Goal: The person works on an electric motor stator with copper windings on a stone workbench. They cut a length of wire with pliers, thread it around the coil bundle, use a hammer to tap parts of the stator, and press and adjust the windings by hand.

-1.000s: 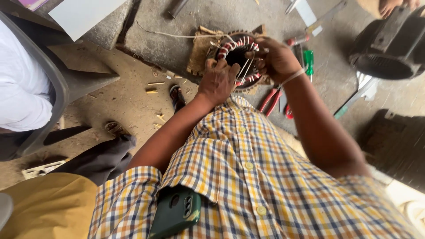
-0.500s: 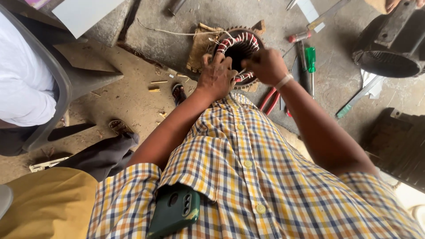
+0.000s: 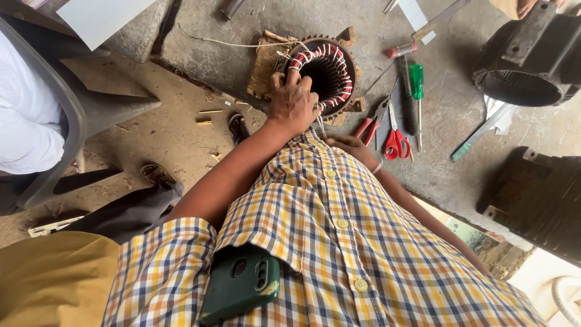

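A round motor stator [image 3: 336, 65] with red-and-white tied windings rests on wooden blocks on the concrete floor. My left hand [image 3: 293, 104] grips its near-left rim, fingers curled over the windings. My right hand [image 3: 346, 144] is drawn back close to my checked shirt, below the stator and beside red-handled pliers [image 3: 370, 123]. It is partly hidden by the shirt, and I cannot see what it holds. A thin pale strip [image 3: 320, 125] hangs from the stator between the two hands.
Red scissors [image 3: 396, 143], a green screwdriver [image 3: 416, 77], a red screwdriver [image 3: 402, 49] and a steel ruler [image 3: 446, 19] lie right of the stator. Dark motor housings [image 3: 525, 68] [image 3: 538, 200] stand at the right. A person in white sits on a grey chair [image 3: 85, 115], left. A green phone [image 3: 241, 286] is in my pocket.
My right hand has left the stator's right side and pulled back toward my chest. My left hand stays on the near-left rim. The view has tilted down a little.
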